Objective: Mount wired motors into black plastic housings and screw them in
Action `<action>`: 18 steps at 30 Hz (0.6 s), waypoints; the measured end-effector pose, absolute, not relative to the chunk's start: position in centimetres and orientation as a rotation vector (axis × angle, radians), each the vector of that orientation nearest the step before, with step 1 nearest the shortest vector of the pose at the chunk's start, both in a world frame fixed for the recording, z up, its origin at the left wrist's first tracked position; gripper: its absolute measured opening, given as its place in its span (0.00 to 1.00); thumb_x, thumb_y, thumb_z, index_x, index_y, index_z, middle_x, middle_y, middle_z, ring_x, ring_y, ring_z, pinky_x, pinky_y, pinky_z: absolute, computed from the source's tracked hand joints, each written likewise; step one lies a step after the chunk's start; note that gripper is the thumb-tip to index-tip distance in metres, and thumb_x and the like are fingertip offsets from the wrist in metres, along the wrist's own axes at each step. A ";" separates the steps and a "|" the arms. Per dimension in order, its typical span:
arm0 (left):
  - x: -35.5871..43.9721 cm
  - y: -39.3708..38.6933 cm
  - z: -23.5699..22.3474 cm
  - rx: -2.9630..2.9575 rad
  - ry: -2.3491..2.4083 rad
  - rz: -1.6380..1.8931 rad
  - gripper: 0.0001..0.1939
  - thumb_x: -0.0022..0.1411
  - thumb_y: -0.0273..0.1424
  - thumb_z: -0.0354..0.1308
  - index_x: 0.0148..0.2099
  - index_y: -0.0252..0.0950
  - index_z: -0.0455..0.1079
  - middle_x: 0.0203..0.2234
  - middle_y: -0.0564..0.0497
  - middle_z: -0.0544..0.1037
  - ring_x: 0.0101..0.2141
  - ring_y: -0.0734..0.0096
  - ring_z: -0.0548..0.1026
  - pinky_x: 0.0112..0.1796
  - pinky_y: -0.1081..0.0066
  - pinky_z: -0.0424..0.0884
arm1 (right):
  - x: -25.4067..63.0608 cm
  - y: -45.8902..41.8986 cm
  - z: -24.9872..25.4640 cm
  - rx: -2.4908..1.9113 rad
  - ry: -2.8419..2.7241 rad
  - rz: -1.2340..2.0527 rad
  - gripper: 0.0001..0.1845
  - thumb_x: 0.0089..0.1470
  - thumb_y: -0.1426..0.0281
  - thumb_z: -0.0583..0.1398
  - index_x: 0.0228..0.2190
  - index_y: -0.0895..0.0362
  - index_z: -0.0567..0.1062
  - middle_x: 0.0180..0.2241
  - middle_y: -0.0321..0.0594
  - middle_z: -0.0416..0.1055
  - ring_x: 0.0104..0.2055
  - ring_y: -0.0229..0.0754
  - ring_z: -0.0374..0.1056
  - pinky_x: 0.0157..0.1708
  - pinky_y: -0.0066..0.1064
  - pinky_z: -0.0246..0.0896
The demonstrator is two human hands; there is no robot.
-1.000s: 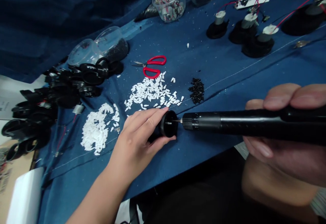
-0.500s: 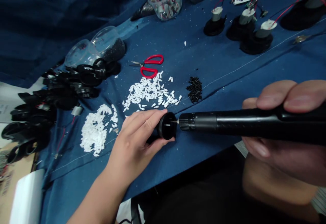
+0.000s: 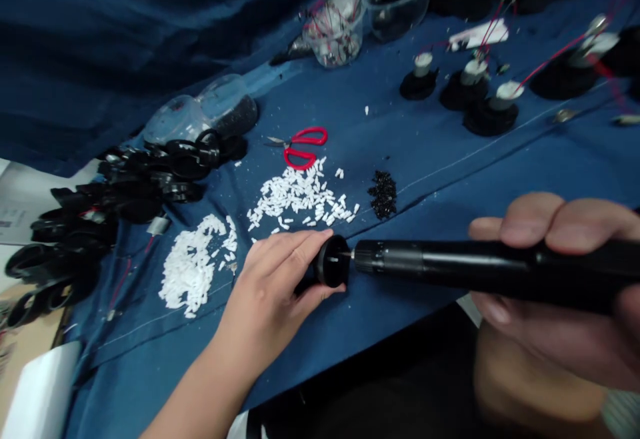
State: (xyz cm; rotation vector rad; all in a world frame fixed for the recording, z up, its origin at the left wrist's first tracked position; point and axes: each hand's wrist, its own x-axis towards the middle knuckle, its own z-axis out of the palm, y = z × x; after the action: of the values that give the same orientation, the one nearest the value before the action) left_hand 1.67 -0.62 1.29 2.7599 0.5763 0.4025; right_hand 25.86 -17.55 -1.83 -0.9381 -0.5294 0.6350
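Note:
My left hand (image 3: pixel 273 292) is closed around a black round plastic housing (image 3: pixel 333 262), its open mouth turned toward the right. Wrapped in my right hand (image 3: pixel 545 279) is a black electric screwdriver (image 3: pixel 450 262), held level. The screwdriver's thin bit reaches into the mouth of the housing; its tip is hidden inside. Just beyond my left hand lies a spread of small white plastic pieces (image 3: pixel 295 196). A small heap of black screws (image 3: pixel 383 194) sits beyond the screwdriver's nose.
Red-handled scissors (image 3: pixel 306 148) lie behind the white pieces. A second white pile (image 3: pixel 187 269) and many black housings (image 3: pixel 120 192) are at the left. Clear tubs (image 3: pixel 335 36) stand at the back. Black bases with motors and red wires (image 3: pixel 465 86) stand at the back right.
The whole scene has shifted slightly downward in view as the camera moved. Both hands keep their grips, and the bit is still in the housing.

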 end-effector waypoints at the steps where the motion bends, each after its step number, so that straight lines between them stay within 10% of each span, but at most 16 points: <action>1: 1.6 -0.6 1.3 2.761 0.569 0.396 0.28 0.69 0.35 0.69 0.67 0.41 0.65 0.56 0.45 0.78 0.55 0.60 0.76 0.55 0.57 0.71 | 25.5 -17.4 -1.7 -0.903 -0.511 0.609 0.15 0.51 0.56 0.73 0.36 0.50 0.82 0.35 0.42 0.68 0.30 0.44 0.70 0.11 0.28 0.59; 3: 1.4 -0.6 1.2 2.769 0.551 0.378 0.28 0.71 0.35 0.67 0.68 0.40 0.64 0.57 0.44 0.77 0.55 0.59 0.76 0.54 0.56 0.70 | 24.9 -17.1 -1.4 -0.851 -0.447 0.583 0.13 0.49 0.56 0.73 0.34 0.50 0.82 0.31 0.41 0.65 0.33 0.45 0.71 0.15 0.28 0.65; 8: 0.9 -0.7 0.6 2.805 0.564 0.401 0.32 0.72 0.33 0.65 0.72 0.42 0.57 0.59 0.44 0.76 0.55 0.55 0.76 0.55 0.52 0.70 | 24.6 -15.8 -1.4 -0.727 -0.280 0.465 0.19 0.53 0.51 0.68 0.37 0.53 0.81 0.38 0.40 0.66 0.25 0.35 0.62 0.08 0.20 0.40; 12: 0.6 -0.9 0.5 2.845 0.603 0.386 0.40 0.68 0.27 0.67 0.74 0.47 0.53 0.59 0.46 0.77 0.54 0.53 0.77 0.54 0.50 0.71 | 24.5 -14.1 -1.3 -0.741 -0.143 0.318 0.20 0.54 0.54 0.67 0.40 0.57 0.82 0.45 0.44 0.74 0.36 0.40 0.71 0.23 0.24 0.68; 18: 0.4 -0.8 1.0 2.889 0.610 0.527 0.18 0.66 0.25 0.63 0.56 0.44 0.70 0.52 0.47 0.78 0.47 0.53 0.79 0.50 0.46 0.71 | 25.2 -11.1 -0.9 -0.708 -0.004 0.403 0.10 0.57 0.61 0.70 0.35 0.53 0.77 0.34 0.30 0.74 0.33 0.34 0.70 0.43 0.31 0.80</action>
State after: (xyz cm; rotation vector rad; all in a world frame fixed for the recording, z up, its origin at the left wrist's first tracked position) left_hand 0.44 -0.79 1.01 2.8889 0.6105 0.5266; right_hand 25.21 -11.08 -0.92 -0.7079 -0.0042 0.4030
